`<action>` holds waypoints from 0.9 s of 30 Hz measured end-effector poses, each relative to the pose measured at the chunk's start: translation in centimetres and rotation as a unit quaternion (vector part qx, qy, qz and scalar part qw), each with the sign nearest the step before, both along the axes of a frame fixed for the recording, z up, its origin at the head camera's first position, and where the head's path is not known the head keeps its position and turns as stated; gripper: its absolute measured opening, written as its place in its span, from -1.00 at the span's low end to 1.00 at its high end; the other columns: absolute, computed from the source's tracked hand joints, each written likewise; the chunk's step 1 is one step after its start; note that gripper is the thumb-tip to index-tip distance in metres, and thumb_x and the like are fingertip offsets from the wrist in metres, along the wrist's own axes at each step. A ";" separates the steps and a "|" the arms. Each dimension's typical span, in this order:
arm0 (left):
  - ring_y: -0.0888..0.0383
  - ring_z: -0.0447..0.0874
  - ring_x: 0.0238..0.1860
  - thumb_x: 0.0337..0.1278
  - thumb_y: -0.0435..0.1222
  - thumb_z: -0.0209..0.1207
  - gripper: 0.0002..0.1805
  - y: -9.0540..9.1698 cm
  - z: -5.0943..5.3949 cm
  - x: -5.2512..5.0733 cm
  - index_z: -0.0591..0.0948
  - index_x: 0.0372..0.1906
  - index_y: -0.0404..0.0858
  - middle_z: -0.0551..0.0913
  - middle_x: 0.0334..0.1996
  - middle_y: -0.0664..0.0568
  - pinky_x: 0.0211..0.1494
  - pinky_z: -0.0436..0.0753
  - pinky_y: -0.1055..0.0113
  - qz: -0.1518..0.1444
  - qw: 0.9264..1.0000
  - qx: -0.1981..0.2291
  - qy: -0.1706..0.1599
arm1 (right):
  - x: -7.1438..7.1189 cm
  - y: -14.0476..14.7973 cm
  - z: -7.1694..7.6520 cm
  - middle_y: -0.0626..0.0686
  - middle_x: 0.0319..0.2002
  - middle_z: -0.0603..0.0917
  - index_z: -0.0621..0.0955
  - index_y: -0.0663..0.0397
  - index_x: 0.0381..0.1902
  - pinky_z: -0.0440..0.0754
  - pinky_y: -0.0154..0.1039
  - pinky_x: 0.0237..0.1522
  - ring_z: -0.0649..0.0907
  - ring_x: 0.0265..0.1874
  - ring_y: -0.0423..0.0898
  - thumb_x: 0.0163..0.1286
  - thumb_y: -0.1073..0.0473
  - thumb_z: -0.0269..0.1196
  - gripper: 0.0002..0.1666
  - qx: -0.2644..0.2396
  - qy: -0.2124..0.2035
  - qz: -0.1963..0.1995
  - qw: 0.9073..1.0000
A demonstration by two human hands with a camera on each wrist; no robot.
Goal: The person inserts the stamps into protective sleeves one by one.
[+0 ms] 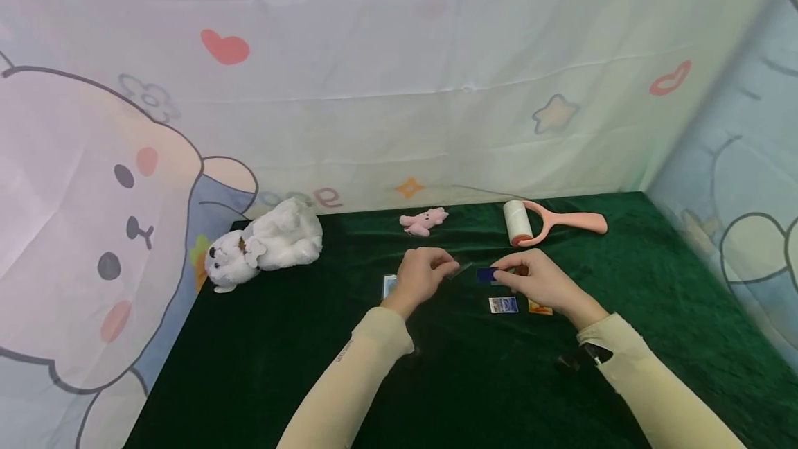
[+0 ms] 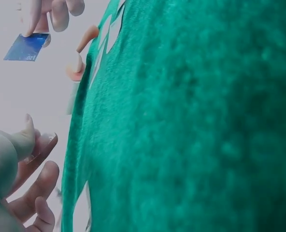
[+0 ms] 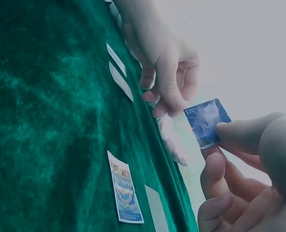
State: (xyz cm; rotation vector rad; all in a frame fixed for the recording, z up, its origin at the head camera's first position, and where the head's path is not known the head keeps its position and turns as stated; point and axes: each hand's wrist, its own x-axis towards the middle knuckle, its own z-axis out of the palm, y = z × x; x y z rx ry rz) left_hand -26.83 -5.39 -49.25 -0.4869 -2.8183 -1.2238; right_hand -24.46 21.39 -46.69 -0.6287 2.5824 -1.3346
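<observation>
My right hand (image 1: 541,281) pinches a small dark blue stamp (image 3: 208,121) with perforated edges between thumb and fingertip, held up off the cloth. To its left, my left hand (image 1: 424,274) pinches a thin see-through piece (image 1: 461,270), perhaps clear film; its exact kind is hard to make out. Under the right hand lie a blue-and-white stamp (image 1: 503,305) and an orange-yellow stamp (image 1: 539,308), the latter partly covered by that hand. Beside the left wrist, a pale blue stamp (image 1: 389,285) is partly hidden.
Dark green cloth (image 1: 299,352) covers the table. A white plush toy (image 1: 274,241) lies at the back left, and a small pink plush (image 1: 424,221) at the back middle. Behind the right hand rests a lint roller (image 1: 555,222) with a pink handle. A printed curtain (image 1: 386,89) hangs behind.
</observation>
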 end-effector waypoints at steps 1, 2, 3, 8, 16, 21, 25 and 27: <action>0.22 0.65 -0.29 0.44 -0.08 0.31 -0.83 -0.2 0.1 0.1 0.83 -0.14 -0.03 0.79 -0.27 0.23 -0.11 0.69 0.30 -0.002 1.000 0.004 -0.001 | 0.0 -0.1 0.0 0.14 -0.05 0.77 0.77 0.17 0.06 0.71 -0.14 -0.20 0.72 -0.23 0.08 0.56 0.16 0.28 -0.74 -0.004 0.000 0.000 1.000; 0.22 0.66 -0.28 0.45 -0.08 0.30 -0.82 -0.3 0.1 0.1 0.83 -0.12 -0.04 0.79 -0.25 0.21 -0.10 0.70 0.29 -0.004 1.000 0.009 -0.002 | 0.0 -0.2 0.0 0.16 -0.03 0.76 0.76 0.19 0.07 0.73 -0.14 -0.18 0.74 -0.19 0.12 0.57 0.17 0.28 -0.73 -0.008 0.000 0.000 1.000; 0.22 0.66 -0.28 0.46 -0.09 0.29 -0.81 -0.5 0.2 0.2 0.83 -0.11 -0.05 0.80 -0.24 0.21 -0.09 0.70 0.29 -0.007 1.000 0.012 -0.003 | -0.1 -0.3 0.0 0.17 -0.02 0.76 0.75 0.20 0.08 0.73 -0.14 -0.18 0.75 -0.16 0.15 0.57 0.17 0.28 -0.72 -0.011 0.002 0.000 1.000; 0.21 0.70 -0.34 0.50 -0.14 0.26 -0.79 -1.4 0.6 0.6 0.82 -0.02 -0.10 0.81 -0.18 0.13 -0.16 0.71 0.31 -0.017 0.999 0.028 -0.022 | -0.2 -0.9 0.2 0.16 -0.07 0.77 0.76 0.17 0.08 0.72 -0.17 -0.18 0.74 -0.18 0.11 0.57 0.16 0.28 -0.73 -0.019 0.019 0.003 1.000; 0.24 0.61 -0.24 0.46 -0.20 0.30 -0.80 -2.9 0.6 1.0 0.83 0.00 -0.13 0.73 -0.19 0.14 -0.09 0.65 0.33 -0.030 1.000 0.003 0.006 | -0.6 -1.8 0.4 0.04 -0.18 0.77 0.72 0.07 0.06 0.66 -0.18 -0.21 0.67 -0.31 -0.01 0.53 0.10 0.34 -0.75 -0.025 0.033 -0.007 0.999; 0.22 0.66 -0.23 0.37 -0.20 0.39 -0.80 -3.8 0.3 1.2 0.83 -0.01 -0.16 0.77 -0.23 0.16 -0.10 0.68 0.32 -0.037 0.999 0.004 0.000 | -0.5 -2.3 0.5 0.04 -0.16 0.78 0.70 0.07 0.07 0.68 -0.16 -0.19 0.69 -0.28 0.03 0.53 0.11 0.34 -0.75 -0.030 0.023 -0.002 0.999; 0.23 0.70 -0.23 0.32 -0.16 0.43 -0.79 -4.3 0.5 1.5 0.83 -0.05 -0.14 0.80 -0.23 0.17 -0.08 0.71 0.29 -0.029 0.999 0.023 -0.022 | -0.7 -2.8 0.5 0.01 -0.17 0.79 0.71 0.01 0.05 0.68 -0.17 -0.21 0.69 -0.30 0.02 0.52 0.10 0.35 -0.77 -0.035 0.020 -0.002 0.999; 0.22 0.71 -0.23 0.32 -0.15 0.42 -0.81 -4.5 0.6 1.6 0.83 -0.07 -0.12 0.81 -0.22 0.18 -0.07 0.71 0.26 -0.026 0.999 0.030 -0.030 | -0.7 -3.1 0.6 0.00 -0.18 0.78 0.71 0.00 0.05 0.67 -0.17 -0.22 0.68 -0.31 0.01 0.52 0.09 0.36 -0.77 -0.037 0.020 0.000 0.999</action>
